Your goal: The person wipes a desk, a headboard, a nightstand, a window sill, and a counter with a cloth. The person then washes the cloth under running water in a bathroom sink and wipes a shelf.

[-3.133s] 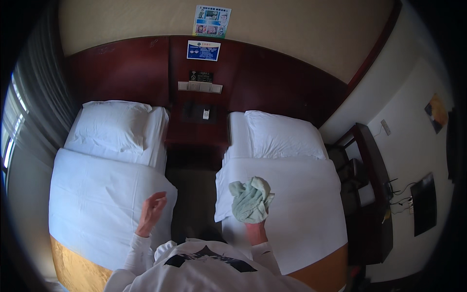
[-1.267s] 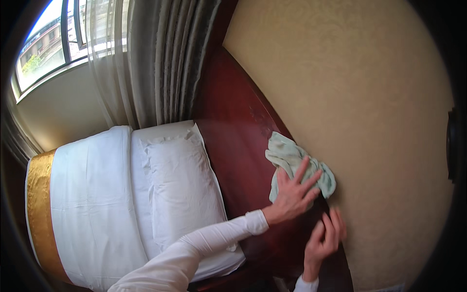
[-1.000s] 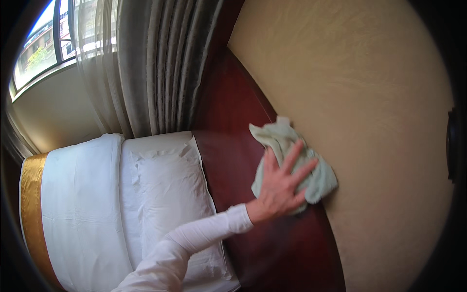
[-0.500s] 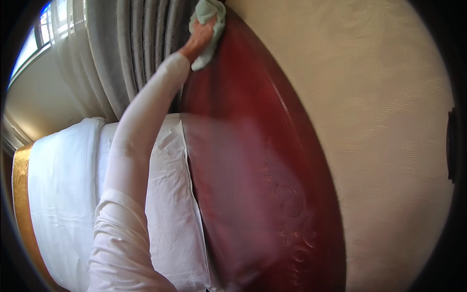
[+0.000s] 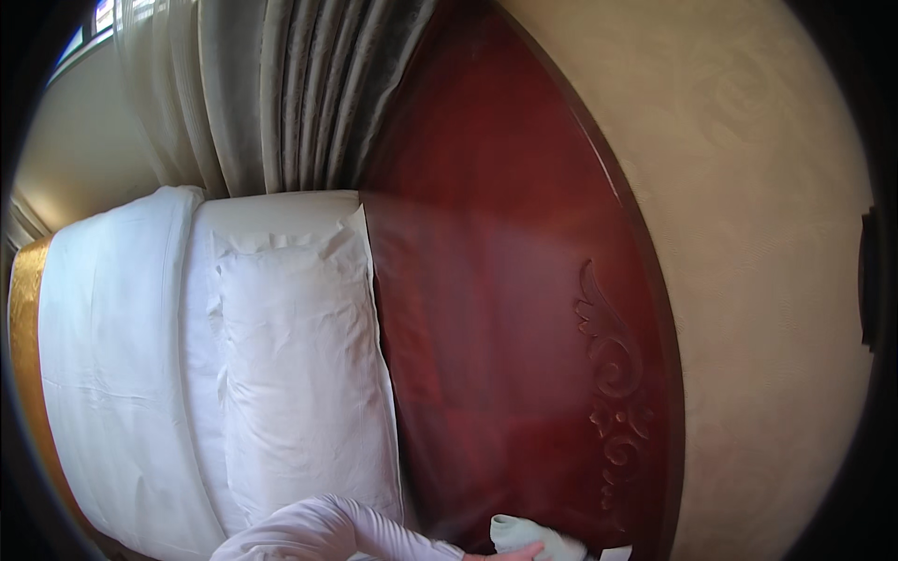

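Note:
My left arm (image 5: 318, 528), in a white sleeve, comes in from the lower edge and bends toward the right. At its end my left hand (image 5: 524, 553) is closed on a pale green cloth (image 5: 524, 535), low in the picture. Hand and cloth are partly cut off by the lower edge. The cloth lies against the dark red, glossy wooden headboard (image 5: 486, 309), below its carved scroll pattern (image 5: 615, 374). A small white piece (image 5: 615, 553) shows just right of the cloth; I cannot tell what it is. My right hand is out of view.
Left of the headboard is a bed with a white pillow (image 5: 304, 374), a white duvet (image 5: 108, 374) and a gold band (image 5: 26, 309). Grey curtains (image 5: 313, 93) hang at the far side. A beige patterned wall (image 5: 758, 280) borders the headboard's right.
My left hand has brought the cloth from the headboard's far top end down to the lower edge. The arm, stretched out before, is now bent. The view has shifted slightly.

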`<state>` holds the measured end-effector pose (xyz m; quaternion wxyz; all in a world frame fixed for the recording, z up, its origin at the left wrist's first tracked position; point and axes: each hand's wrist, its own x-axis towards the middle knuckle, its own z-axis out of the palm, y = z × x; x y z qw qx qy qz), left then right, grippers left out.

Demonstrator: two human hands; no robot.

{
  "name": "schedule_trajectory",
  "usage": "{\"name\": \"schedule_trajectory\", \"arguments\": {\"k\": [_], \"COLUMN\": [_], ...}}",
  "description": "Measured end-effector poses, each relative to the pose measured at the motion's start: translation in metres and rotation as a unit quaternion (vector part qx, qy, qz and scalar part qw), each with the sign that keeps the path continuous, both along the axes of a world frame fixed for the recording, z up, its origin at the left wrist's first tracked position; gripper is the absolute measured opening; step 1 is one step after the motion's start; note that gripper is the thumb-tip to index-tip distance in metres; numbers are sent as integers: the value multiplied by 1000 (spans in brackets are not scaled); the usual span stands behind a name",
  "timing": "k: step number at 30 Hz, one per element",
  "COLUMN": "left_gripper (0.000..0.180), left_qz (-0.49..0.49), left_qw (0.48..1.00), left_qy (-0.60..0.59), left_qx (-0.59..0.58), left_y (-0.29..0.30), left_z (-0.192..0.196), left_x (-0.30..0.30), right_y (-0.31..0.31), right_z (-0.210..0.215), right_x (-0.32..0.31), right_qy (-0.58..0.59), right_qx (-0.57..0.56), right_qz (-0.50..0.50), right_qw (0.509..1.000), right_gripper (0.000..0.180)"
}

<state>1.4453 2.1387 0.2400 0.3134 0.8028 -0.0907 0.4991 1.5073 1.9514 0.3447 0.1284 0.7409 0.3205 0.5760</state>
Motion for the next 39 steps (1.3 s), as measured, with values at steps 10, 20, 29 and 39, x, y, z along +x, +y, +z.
{"name": "schedule_trajectory", "arguments": {"k": [10, 20, 29, 39], "left_gripper": [56, 76, 34, 47], "left_qz": [314, 336, 81, 74], "left_qw": [945, 823, 842, 985], "left_qy": [90, -7, 187, 114], "left_qx": [-15, -459, -500, -105], "left_y": [466, 533, -8, -14], "left_z": [0, -157, -163, -6], "left_x": [62, 0, -1, 62], "right_y": [-3, -19, -51, -78], "right_z": [3, 13, 23, 28], "right_x": [8, 11, -4, 0], "right_qy": [6, 16, 16, 17], "right_qx": [-17, -14, 12, -30], "right_qz": [-5, -18, -20, 33], "right_qw": [1000, 1000, 1000, 999], "right_gripper": [61, 61, 60, 53]}}
